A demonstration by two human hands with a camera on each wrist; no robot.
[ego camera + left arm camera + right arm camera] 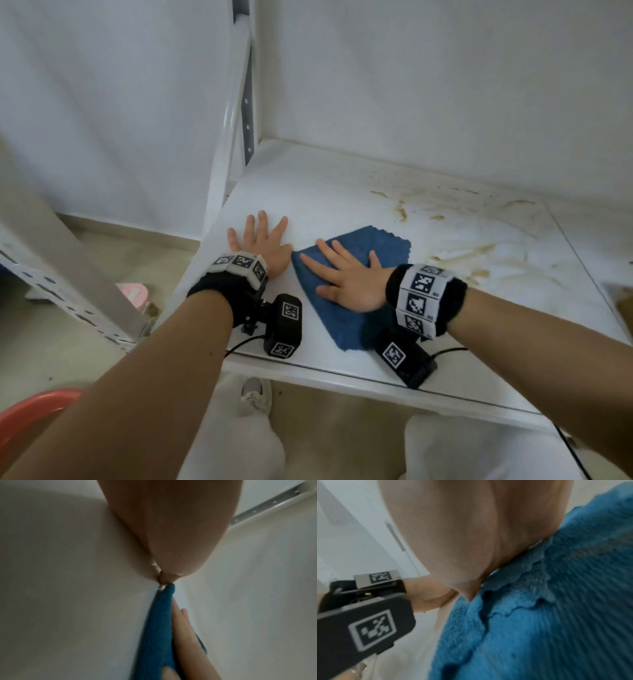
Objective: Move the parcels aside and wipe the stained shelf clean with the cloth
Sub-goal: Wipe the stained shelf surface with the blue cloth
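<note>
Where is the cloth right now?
In the head view, the blue cloth lies on the shelf front, under the right hand, beside the left hand.

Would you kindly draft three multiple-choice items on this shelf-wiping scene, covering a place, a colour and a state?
1. Where do the brown stains lie on the white metal shelf?
A. under the left hand
B. right of and behind the cloth
C. on the front edge

2. What colour is the fuzzy wiping cloth?
A. blue
B. yellow
C. white

3. How is the right hand?
A. clenched in a fist
B. raised off the shelf
C. flat, fingers spread on the cloth

Key: 1 B, the head view shows the smears towards the back right; 2 A, blue in every view; 3 C, it presses the cloth while the left hand lies flat on bare shelf.
</note>
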